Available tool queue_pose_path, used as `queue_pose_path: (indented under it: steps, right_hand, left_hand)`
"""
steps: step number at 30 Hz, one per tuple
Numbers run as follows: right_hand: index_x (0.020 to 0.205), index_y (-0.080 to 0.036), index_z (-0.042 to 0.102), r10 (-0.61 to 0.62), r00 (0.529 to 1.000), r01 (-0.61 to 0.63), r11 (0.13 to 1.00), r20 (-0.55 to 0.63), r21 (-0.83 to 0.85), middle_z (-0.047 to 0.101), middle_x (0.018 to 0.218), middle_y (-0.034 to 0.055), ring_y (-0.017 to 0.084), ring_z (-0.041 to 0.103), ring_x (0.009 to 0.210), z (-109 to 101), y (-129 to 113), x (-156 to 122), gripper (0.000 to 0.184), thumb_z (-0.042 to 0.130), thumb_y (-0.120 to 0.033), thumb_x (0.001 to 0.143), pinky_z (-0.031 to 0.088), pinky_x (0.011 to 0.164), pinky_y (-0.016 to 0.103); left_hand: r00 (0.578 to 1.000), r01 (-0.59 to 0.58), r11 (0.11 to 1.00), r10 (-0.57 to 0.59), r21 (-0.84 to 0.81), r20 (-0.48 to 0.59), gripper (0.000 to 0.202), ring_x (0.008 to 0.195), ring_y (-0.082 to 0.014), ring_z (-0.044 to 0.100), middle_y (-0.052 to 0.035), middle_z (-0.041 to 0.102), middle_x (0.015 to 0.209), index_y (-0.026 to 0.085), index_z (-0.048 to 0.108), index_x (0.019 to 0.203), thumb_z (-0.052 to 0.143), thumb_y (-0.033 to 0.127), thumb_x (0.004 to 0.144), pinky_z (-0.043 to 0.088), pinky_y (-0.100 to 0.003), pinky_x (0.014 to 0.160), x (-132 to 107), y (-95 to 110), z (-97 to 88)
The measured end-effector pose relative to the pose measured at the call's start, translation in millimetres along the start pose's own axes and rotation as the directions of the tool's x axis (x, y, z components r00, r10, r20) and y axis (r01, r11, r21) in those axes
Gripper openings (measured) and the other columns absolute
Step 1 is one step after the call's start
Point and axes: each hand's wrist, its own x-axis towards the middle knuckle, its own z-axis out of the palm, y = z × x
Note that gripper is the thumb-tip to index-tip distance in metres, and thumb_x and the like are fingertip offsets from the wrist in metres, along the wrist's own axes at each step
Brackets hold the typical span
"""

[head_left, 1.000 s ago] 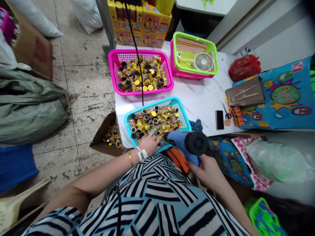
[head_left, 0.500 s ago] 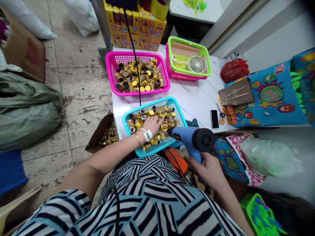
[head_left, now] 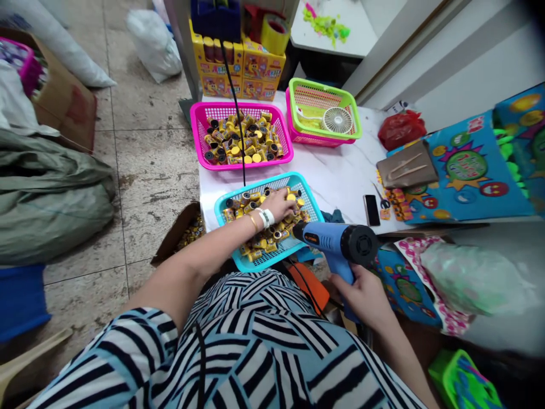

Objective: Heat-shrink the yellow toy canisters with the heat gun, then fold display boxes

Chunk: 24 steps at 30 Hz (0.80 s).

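My left hand (head_left: 281, 204) reaches into the turquoise basket (head_left: 315, 205) and lies on the small yellow-and-black rolls (head_left: 259, 241) heaped in it, fingers spread over them. Whether it grips one I cannot tell. My right hand (head_left: 361, 292) is closed around the handle of a blue heat gun (head_left: 336, 241), whose nozzle points left at the basket's near right corner. A black cord (head_left: 237, 108) runs up from the basket over the pink basket (head_left: 200, 122) of similar rolls.
A green basket (head_left: 355, 122) with a small white fan stands behind on the white table (head_left: 340, 170). A phone (head_left: 370, 209), scissors, a brown board and colourful printed sheets lie to the right. A cardboard box of rolls (head_left: 187, 233) sits on the floor left of the table.
My left hand has moved from the basket's near edge further in, across the rolls toward the far right. The heat gun has stayed almost in place.
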Motion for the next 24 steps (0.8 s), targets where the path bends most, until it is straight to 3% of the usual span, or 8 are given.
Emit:
queue_pose_path:
  steps: [2, 5, 7, 10, 13, 15, 19, 24]
  right_hand:
    - [0.075, -0.019, 0.058, -0.064, 0.998, 0.065, 0.996, 0.021, -0.055, 0.046, 0.048, -0.0047, 0.015, 0.045, 0.046, -3.0, 2.1, 3.3, 0.029, 0.055, -0.047, 0.079, 0.031, 0.049, 0.026]
    - [0.076, -0.019, 0.059, -0.153, 0.983, 0.162, 0.983, 0.104, -0.089, 0.048, 0.052, -0.0037, 0.015, 0.047, 0.049, -8.1, 3.8, 8.3, 0.022, 0.054, -0.041, 0.079, 0.030, 0.050, 0.026]
    - [0.081, -0.019, 0.060, -0.190, 0.972, 0.203, 0.975, 0.139, -0.088, 0.051, 0.056, -0.0024, 0.016, 0.049, 0.052, -11.3, 5.5, 12.3, 0.021, 0.054, -0.039, 0.081, 0.031, 0.052, 0.026]
    - [0.088, -0.018, 0.061, -0.226, 0.964, 0.242, 0.964, 0.139, -0.108, 0.054, 0.060, -0.0004, 0.017, 0.049, 0.055, -15.7, 7.2, 21.2, 0.024, 0.053, -0.040, 0.083, 0.032, 0.056, 0.027]
    - [0.092, -0.017, 0.061, -0.277, 0.947, 0.295, 0.950, 0.164, -0.103, 0.056, 0.064, 0.0009, 0.017, 0.050, 0.056, -18.2, 3.8, 35.3, 0.024, 0.053, -0.038, 0.084, 0.032, 0.057, 0.026]
    - [0.092, -0.017, 0.061, -0.318, 0.927, 0.337, 0.939, 0.198, -0.071, 0.058, 0.065, 0.0012, 0.016, 0.050, 0.057, -17.9, -0.5, 46.0, 0.022, 0.055, -0.036, 0.083, 0.033, 0.058, 0.026]
    - [0.093, -0.016, 0.060, -0.367, 0.892, 0.397, 0.915, 0.263, -0.068, 0.059, 0.068, 0.0018, 0.016, 0.050, 0.058, -17.7, -2.4, 60.9, 0.023, 0.055, -0.036, 0.082, 0.033, 0.058, 0.025]
    - [0.088, -0.017, 0.059, -0.385, 0.871, 0.443, 0.885, 0.306, -0.145, 0.057, 0.063, 0.0011, 0.016, 0.050, 0.056, -36.1, 10.6, 62.5, 0.025, 0.053, -0.040, 0.084, 0.032, 0.057, 0.026]
  left_hand:
    - [1.000, 0.013, 1.000, -0.013, -0.028, 0.000, 0.036, 0.102, -0.0261, 0.056, -0.0131, 0.059, 0.114, 0.019, 0.069, 0.117, 0.052, 0.040, 0.094, 0.042, -0.039, 0.091, 7.0, -6.5, -16.5]
    - [1.000, 0.003, 0.999, -0.003, 0.040, -0.005, 0.035, 0.101, -0.0274, 0.055, -0.0128, 0.061, 0.105, 0.016, 0.071, 0.106, 0.047, 0.039, 0.095, 0.042, -0.041, 0.091, -18.3, 1.0, -23.9]
    - [0.999, -0.021, 0.998, 0.018, 0.062, 0.041, 0.034, 0.102, -0.0291, 0.055, -0.0134, 0.061, 0.105, 0.017, 0.070, 0.108, 0.050, 0.040, 0.094, 0.043, -0.043, 0.090, -53.5, 14.8, -15.2]
    - [0.986, -0.061, 0.998, 0.063, -0.017, 0.152, 0.042, 0.111, -0.0300, 0.052, -0.0122, 0.063, 0.105, 0.019, 0.062, 0.125, 0.057, 0.042, 0.091, 0.043, -0.044, 0.094, -111.0, 36.8, 6.9]
    - [0.992, 0.029, 0.995, -0.016, -0.097, 0.129, 0.032, 0.112, -0.0268, 0.053, -0.0094, 0.065, 0.096, 0.021, 0.070, 0.109, 0.047, 0.040, 0.097, 0.043, -0.042, 0.096, -148.9, 50.8, 21.3]
    - [0.994, 0.111, 0.983, -0.107, -0.143, 0.037, 0.034, 0.109, -0.0245, 0.054, -0.0099, 0.065, 0.100, 0.019, 0.071, 0.102, 0.044, 0.040, 0.098, 0.044, -0.041, 0.096, -159.1, 55.8, 23.3]
    - [0.966, 0.198, 0.959, -0.226, -0.205, -0.126, 0.036, 0.115, -0.0255, 0.053, -0.0143, 0.062, 0.118, 0.016, 0.065, 0.120, 0.048, 0.037, 0.096, 0.044, -0.043, 0.101, -158.7, 61.9, 22.7]
    - [0.983, 0.149, 0.929, -0.176, -0.337, -0.050, 0.029, 0.108, -0.0230, 0.060, -0.0107, 0.069, 0.106, 0.016, 0.070, 0.106, 0.047, 0.031, 0.097, 0.047, -0.039, 0.101, -158.3, 70.3, 22.4]
